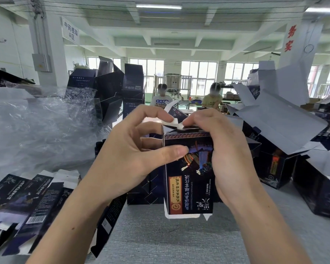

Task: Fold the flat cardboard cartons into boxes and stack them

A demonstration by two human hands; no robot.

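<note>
A dark printed carton (191, 180) stands upright in the middle, held above the grey table (160, 239), its print upside down. My left hand (130, 149) grips its left side, thumb across the front face, index finger on a white end flap (172, 122). My right hand (223, 147) wraps the right side, its fingertips pressing on the top flaps. Flat unfolded cartons (27, 202) lie fanned out at the lower left. Folded boxes with open white flaps (278, 119) crowd the right side.
Crumpled clear plastic wrap (42, 126) fills the left. A tall pile of dark open boxes (112, 86) rises behind it. Two people (161, 98) work at a far table. More dark boxes (320, 191) stand at the right edge of the table.
</note>
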